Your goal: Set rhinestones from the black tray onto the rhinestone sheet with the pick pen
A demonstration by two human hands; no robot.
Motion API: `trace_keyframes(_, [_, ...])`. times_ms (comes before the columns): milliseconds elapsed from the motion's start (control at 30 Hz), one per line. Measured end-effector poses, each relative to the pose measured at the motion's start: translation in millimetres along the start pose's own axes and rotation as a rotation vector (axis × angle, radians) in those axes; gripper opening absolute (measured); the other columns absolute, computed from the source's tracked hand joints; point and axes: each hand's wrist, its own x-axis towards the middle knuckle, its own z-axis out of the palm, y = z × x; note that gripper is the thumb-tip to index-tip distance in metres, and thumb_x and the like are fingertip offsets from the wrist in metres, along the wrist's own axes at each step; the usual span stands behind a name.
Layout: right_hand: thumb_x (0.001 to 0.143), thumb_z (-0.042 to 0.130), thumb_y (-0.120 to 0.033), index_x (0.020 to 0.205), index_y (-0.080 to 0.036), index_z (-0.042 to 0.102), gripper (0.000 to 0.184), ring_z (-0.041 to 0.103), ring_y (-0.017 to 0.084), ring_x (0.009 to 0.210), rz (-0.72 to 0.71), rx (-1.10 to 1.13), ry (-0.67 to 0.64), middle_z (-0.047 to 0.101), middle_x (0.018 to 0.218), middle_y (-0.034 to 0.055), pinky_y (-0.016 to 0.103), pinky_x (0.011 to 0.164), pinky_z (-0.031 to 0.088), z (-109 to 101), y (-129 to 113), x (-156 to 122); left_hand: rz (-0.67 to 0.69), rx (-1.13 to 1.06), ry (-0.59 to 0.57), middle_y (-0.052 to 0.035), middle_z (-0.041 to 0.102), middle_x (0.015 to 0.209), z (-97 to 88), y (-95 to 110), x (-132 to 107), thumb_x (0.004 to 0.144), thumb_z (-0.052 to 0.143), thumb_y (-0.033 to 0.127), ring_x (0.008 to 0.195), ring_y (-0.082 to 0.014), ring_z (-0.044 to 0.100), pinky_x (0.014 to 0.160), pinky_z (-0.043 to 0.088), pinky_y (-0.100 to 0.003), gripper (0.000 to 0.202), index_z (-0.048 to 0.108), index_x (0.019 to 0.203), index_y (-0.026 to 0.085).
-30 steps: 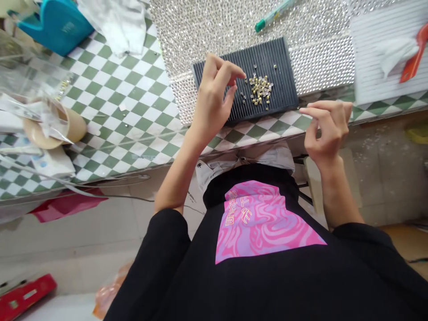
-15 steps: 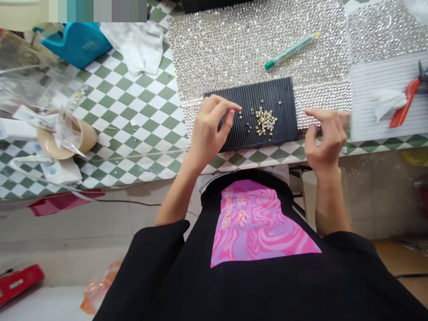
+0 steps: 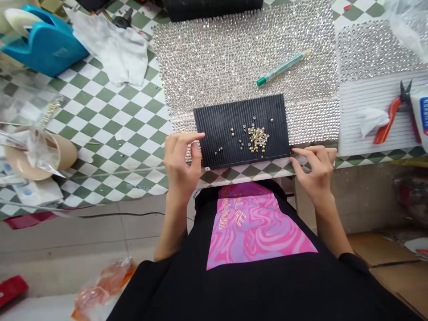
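Note:
A black ridged tray (image 3: 217, 120) lies on a sparkling rhinestone sheet (image 3: 234, 58) at the near table edge. A small heap of gold and clear beads (image 3: 257, 137) sits on its right half, with a few strays to the left. My left hand (image 3: 182, 162) pinches the tray's left edge between thumb and forefinger. My right hand (image 3: 314, 167) has curled fingers closed on the tray's near right corner.
A green-capped pen (image 3: 282, 67) lies on the rhinestone sheet behind the tray. Red pliers (image 3: 389, 120) and a tissue rest on a white ridged tray (image 3: 371, 93) at right. On the checkered tablecloth (image 3: 117, 120) at left are a beige cup (image 3: 50, 156), plastic bags, white cloth (image 3: 110, 44) and a blue dispenser (image 3: 43, 42).
My left hand left the beads and moved to the tray's left edge. My right hand dropped to the tray's right corner. The view tilted up, showing more table.

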Motion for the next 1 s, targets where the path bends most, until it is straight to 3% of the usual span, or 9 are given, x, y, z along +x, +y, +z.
trace_keyframes(200, [0.089, 0.062, -0.025, 0.085, -0.019, 0.065, 0.008, 0.051, 0.017, 0.083, 0.046, 0.038, 0.018, 0.063, 0.081, 0.0044, 0.035, 0.079, 0.041, 10, 1, 5, 0.042, 0.006, 0.005, -0.0044, 0.067, 0.096, 5.2, 0, 9, 0.094, 0.048, 0.011, 0.096, -0.0145, 0.061, 0.089, 0.050, -0.030, 0.024, 0.066, 0.107, 0.020])
trace_keyframes(467, [0.088, 0.063, -0.024, 0.086, -0.021, 0.061, 0.004, 0.053, 0.015, 0.075, 0.060, 0.133, 0.168, 0.063, 0.079, 0.0020, 0.035, 0.077, 0.041, -4, -12, 41, 0.033, 0.039, 0.004, -0.0054, 0.068, 0.098, 2.0, -5, 11, 0.095, 0.048, 0.011, 0.096, -0.0150, 0.062, 0.090, 0.049, -0.030, 0.023, 0.067, 0.106, 0.019])
trace_keyframes(700, [0.090, 0.059, -0.023, 0.096, -0.022, 0.065, 0.009, 0.054, 0.019, 0.092, -0.115, 0.135, -0.085, 0.059, 0.090, 0.0052, 0.040, 0.087, 0.044, 12, -29, 81, 0.042, 0.024, -0.025, -0.0062, 0.068, 0.099, 4.6, 0, 14, 0.094, 0.047, 0.009, 0.097, -0.0148, 0.061, 0.090, 0.050, -0.030, 0.025, 0.066, 0.108, 0.017])
trace_keyframes(833, [0.089, 0.058, -0.022, 0.104, -0.023, 0.067, 0.017, 0.053, 0.019, 0.092, -0.099, 0.184, -0.098, 0.056, 0.092, 0.0058, 0.039, 0.085, 0.047, 14, -27, 86, 0.017, 0.035, -0.025, -0.0057, 0.068, 0.099, 2.8, -1, 15, 0.094, 0.048, 0.009, 0.096, -0.0146, 0.062, 0.090, 0.050, -0.030, 0.025, 0.066, 0.108, 0.017])
trace_keyframes(1000, [0.090, 0.058, -0.023, 0.091, -0.022, 0.065, 0.008, 0.054, 0.014, 0.079, -0.095, 0.186, -0.018, 0.061, 0.080, 0.0022, 0.031, 0.078, 0.046, 6, -21, 98, 0.017, 0.017, -0.045, -0.0060, 0.067, 0.099, 3.7, -4, 19, 0.094, 0.047, 0.010, 0.097, -0.0157, 0.062, 0.091, 0.050, -0.031, 0.026, 0.066, 0.111, 0.018])
